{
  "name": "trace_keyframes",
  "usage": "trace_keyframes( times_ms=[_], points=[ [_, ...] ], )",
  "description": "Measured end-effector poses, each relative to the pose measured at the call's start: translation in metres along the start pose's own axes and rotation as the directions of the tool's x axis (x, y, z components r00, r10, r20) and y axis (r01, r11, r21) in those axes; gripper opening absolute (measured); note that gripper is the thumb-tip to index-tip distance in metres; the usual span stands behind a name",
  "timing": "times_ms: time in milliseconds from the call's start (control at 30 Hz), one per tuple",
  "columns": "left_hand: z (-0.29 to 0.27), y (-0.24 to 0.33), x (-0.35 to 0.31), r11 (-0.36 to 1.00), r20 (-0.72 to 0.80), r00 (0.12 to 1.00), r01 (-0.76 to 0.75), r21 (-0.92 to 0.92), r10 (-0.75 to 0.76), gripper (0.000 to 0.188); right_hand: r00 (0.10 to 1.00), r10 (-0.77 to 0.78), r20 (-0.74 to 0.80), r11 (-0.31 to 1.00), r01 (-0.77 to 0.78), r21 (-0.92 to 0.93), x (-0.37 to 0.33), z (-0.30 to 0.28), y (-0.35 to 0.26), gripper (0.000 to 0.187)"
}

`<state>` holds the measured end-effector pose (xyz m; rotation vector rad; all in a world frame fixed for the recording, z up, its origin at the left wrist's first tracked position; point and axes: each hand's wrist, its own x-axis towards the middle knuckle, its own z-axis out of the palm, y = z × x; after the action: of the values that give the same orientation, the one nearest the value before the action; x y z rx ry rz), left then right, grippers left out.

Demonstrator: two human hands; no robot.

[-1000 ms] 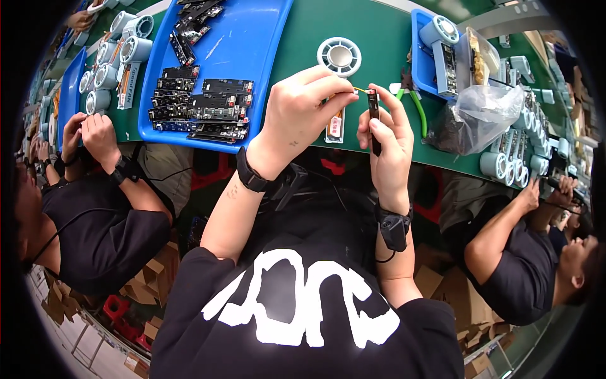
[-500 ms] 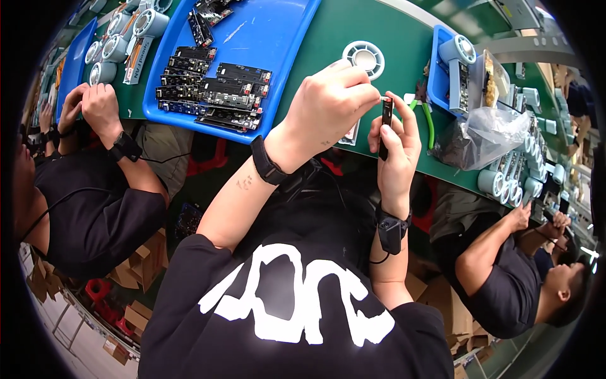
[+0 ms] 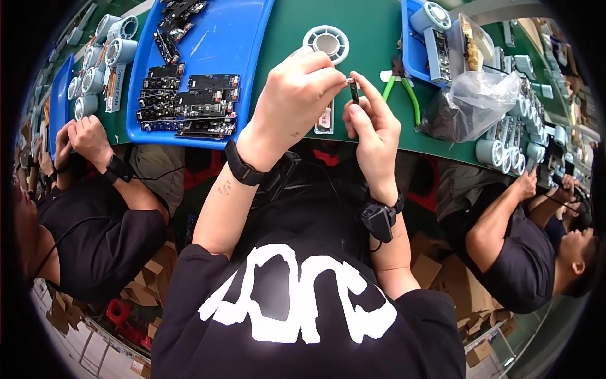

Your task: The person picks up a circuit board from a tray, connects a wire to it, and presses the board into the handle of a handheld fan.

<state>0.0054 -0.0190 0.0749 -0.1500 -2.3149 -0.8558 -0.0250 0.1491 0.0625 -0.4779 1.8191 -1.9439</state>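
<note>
The person's left hand [image 3: 300, 95] and right hand [image 3: 374, 129] meet above the near edge of the green table [image 3: 372, 38], both working on one small dark part [image 3: 355, 92]. The right hand's grip pinches the part upright between thumb and forefinger; the left hand's grip is pressed together at the part's top end, its fingertips [image 3: 338, 76] pinching something too small to make out. Just beyond the hands a white round fan grille [image 3: 326, 43] lies flat on the table, and a small clear packet [image 3: 325, 119] lies under the left hand. Pliers with green handles [image 3: 407, 95] lie just to the right of the hands. A blue tray [image 3: 208, 44] to the left holds rows of black circuit boards [image 3: 189, 104]. A second blue tray [image 3: 413, 44] to the right carries a grey fan unit, with a clear plastic bag [image 3: 473, 101] beside it. Other people work at either side, their hands [image 3: 85, 136] at the table edge.
</note>
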Motion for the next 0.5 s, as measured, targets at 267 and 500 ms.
trace_keyframes(
  times_ms=[267, 500],
  points=[
    [0.004, 0.002, 0.002, 0.999, 0.027, 1.0, 0.015, 0.048, -0.017, 0.012, 0.996, -0.084, -0.033, 0.974, 0.075, -0.216, 0.001, -0.005, 0.007, 0.046],
    [-0.001, -0.003, 0.003, 0.999, 0.108, 0.994, 0.025, -0.023, -0.022, 0.014, 0.993, -0.11, 0.033, 0.955, 0.114, -0.272, 0.008, -0.019, 0.005, 0.041]
  ],
)
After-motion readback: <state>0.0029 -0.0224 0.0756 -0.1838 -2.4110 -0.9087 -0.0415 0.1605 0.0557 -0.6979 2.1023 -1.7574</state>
